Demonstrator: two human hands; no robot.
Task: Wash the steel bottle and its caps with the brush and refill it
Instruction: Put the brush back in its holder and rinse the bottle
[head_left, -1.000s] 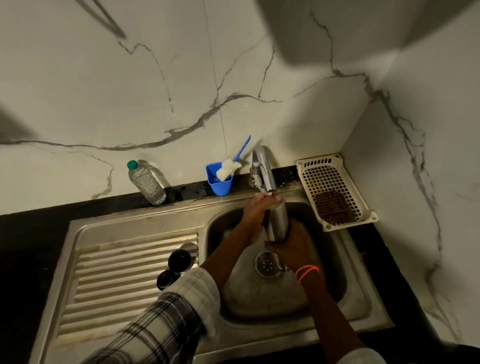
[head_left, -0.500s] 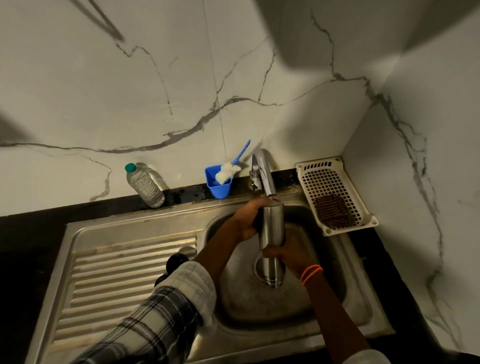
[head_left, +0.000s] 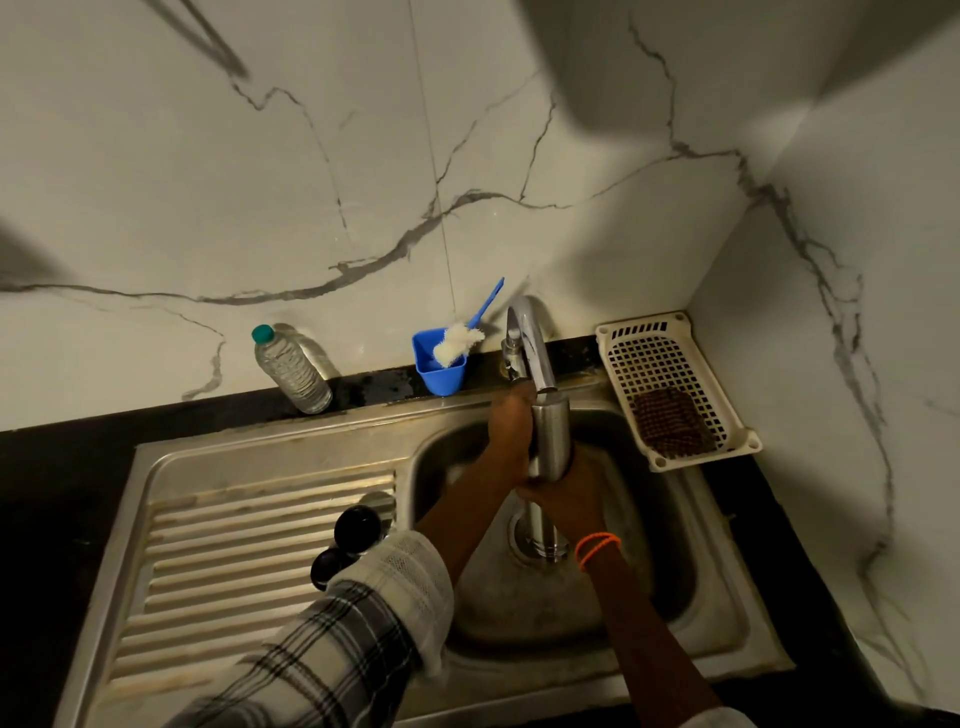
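The steel bottle (head_left: 551, 441) stands upright in the sink basin, its top just under the tap spout (head_left: 540, 374). My left hand (head_left: 511, 439) wraps its upper left side. Lower down, my right hand (head_left: 569, 491), with orange bands at the wrist, grips the body. A shiny steel length shows below the right hand, over the drain (head_left: 540, 545). Two black caps (head_left: 356, 527) (head_left: 327, 566) lie on the ribbed drainboard, beside my left sleeve. The blue-handled brush (head_left: 462, 340) with white bristles leans in a blue cup (head_left: 441, 376) by the wall.
A clear plastic water bottle (head_left: 292, 370) stands against the wall at the left. A white slotted basket (head_left: 675, 343) holding a brown scrubber (head_left: 670, 423) sits right of the sink (head_left: 727, 613). Marble walls close off the back and right.
My left hand has slid from the bottle's top down to its side. The bottle has stayed under the spout with only small shifts.
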